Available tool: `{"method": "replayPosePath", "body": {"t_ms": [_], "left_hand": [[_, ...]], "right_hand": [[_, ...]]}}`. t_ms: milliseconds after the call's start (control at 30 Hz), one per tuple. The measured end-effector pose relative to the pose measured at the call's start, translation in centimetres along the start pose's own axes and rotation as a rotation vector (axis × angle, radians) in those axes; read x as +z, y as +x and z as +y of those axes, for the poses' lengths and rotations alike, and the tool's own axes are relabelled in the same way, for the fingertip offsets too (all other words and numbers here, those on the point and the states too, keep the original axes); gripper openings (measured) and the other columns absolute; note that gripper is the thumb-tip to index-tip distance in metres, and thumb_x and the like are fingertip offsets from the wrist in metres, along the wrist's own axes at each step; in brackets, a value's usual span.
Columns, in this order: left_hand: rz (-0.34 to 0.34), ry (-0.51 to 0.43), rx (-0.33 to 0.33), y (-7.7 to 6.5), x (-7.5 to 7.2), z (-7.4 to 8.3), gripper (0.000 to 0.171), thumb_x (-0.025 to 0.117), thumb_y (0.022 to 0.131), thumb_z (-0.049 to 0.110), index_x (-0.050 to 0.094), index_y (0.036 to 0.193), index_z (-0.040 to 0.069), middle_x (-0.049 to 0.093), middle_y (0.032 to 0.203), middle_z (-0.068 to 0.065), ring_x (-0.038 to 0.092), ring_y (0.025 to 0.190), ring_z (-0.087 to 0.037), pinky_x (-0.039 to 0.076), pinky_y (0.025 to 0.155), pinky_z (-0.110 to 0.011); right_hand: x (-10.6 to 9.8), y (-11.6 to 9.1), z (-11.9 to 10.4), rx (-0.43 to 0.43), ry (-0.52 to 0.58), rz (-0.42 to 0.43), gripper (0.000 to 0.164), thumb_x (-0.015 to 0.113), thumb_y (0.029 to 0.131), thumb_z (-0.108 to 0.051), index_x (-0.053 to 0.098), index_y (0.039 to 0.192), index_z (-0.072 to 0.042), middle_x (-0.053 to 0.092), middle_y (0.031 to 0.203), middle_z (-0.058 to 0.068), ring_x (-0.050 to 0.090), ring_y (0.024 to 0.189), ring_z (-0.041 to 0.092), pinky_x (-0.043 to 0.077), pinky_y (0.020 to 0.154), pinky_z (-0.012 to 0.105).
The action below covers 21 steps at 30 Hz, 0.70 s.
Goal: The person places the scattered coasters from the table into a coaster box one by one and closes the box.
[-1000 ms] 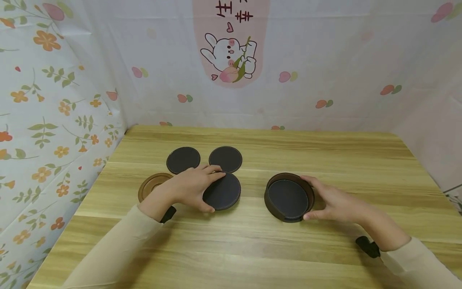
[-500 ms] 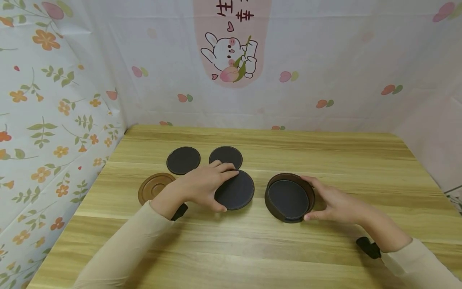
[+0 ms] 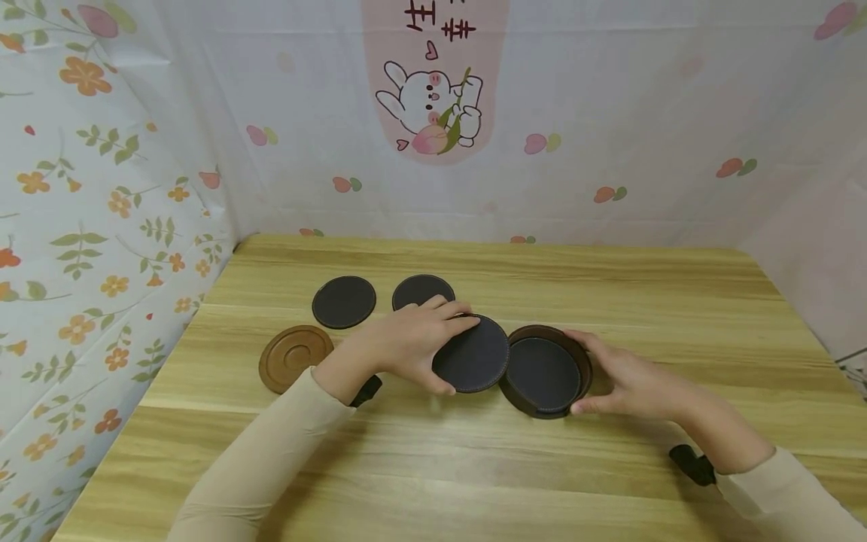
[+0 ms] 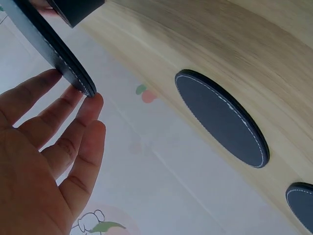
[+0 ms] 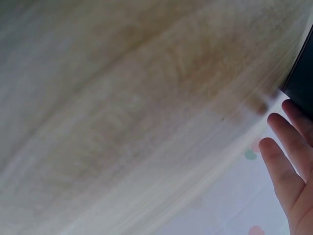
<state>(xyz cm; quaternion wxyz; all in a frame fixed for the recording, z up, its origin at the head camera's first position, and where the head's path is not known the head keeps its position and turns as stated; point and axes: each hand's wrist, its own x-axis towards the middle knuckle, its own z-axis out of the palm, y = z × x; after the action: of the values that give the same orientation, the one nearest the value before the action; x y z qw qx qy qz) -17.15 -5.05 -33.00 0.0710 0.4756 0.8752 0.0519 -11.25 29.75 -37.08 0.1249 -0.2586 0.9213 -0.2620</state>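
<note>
A round black coaster (image 3: 474, 354) with a stitched edge is gripped by its rim in my left hand (image 3: 413, 342), thumb at the near side and fingers at the far side. It is raised off the table, and its right edge overlaps the coaster holder (image 3: 538, 410) in the head view. In the left wrist view the coaster (image 4: 51, 49) is seen edge-on and looks layered. My right hand (image 3: 630, 380) holds the round holder by its right wall. Inside the holder lies another black coaster (image 3: 542, 373). In the right wrist view the holder (image 5: 303, 83) shows only at the edge.
Two black coasters lie flat toward the back left: one coaster (image 3: 344, 301) fully visible, the other coaster (image 3: 420, 290) partly behind my left hand. A brown wooden disc (image 3: 291, 357) with ring grooves lies left of my left wrist. A patterned cloth (image 3: 609, 150) hangs behind the table (image 3: 542, 482).
My left hand has carried the black coaster rightward, up to the holder's left edge. The wooden disc has come into fuller view. My right hand and the holder have stayed put.
</note>
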Motion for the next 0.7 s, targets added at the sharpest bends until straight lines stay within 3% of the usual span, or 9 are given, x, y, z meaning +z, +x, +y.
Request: {"method": "replayPosePath", "body": {"t_ms": [533,700], "left_hand": [[0.002,-0.038,0.010,2.4,-0.1,1.0,0.098,0.074,0.074,0.059,0.037,0.154,0.017,0.037,0.157,-0.003,0.039,0.138,-0.022,0.045,0.106,-0.040],[-0.002,-0.049,0.015,3.3,-0.2,1.3,0.099,0.074,0.073,0.060,0.036,0.155,0.019,0.036,0.157,-0.002,0.038,0.138,-0.020,0.046,0.104,-0.040]], "right_hand": [[0.2,-0.1,0.0,0.011,-0.004,-0.004,0.106,0.077,0.079,-0.055,0.023,0.154,-0.005,0.055,0.140,0.017,0.056,0.127,0.036,0.044,0.100,0.058],[0.1,0.0,0.0,0.014,0.004,-0.005,0.107,0.077,0.079,-0.055,0.022,0.154,-0.003,0.051,0.143,0.019,0.054,0.129,0.039,0.043,0.100,0.059]]}}
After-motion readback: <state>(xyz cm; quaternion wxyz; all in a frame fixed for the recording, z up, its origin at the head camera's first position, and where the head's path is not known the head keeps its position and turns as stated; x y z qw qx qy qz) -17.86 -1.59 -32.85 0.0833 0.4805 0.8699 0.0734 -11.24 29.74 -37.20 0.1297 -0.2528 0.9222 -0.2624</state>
